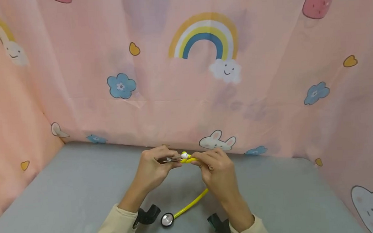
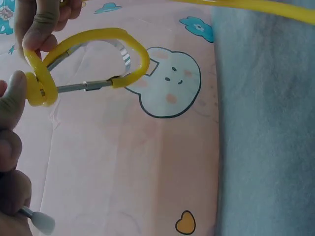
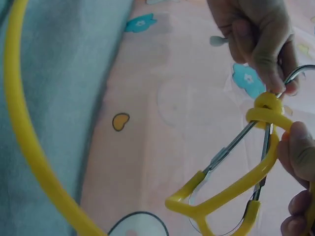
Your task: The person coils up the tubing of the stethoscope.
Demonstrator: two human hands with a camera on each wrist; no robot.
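Observation:
A stethoscope with yellow tubing (image 3: pixel 236 189) and metal ear tubes (image 2: pixel 74 87) is held up between both hands. Its tubing loops round the ear tubes in a coil (image 3: pixel 268 114). My left hand (image 1: pixel 152 168) grips the ear tubes beside that coil, and a grey ear tip (image 2: pixel 43 222) sticks out past its fingers. With thumb and fingers my right hand (image 1: pixel 218 169) pinches the tubing at the coil. Below the hands the round chest piece (image 1: pixel 167 220) is over the grey table, joined to a length of tubing (image 1: pixel 192 204) that runs up behind the right hand.
The grey table (image 1: pixel 274 189) reaches back to a pink printed curtain (image 1: pixel 160 111), which also closes off both sides. A black wrist mount (image 1: pixel 149 214) sits at the left cuff, another black mount (image 1: pixel 219 225) at the right.

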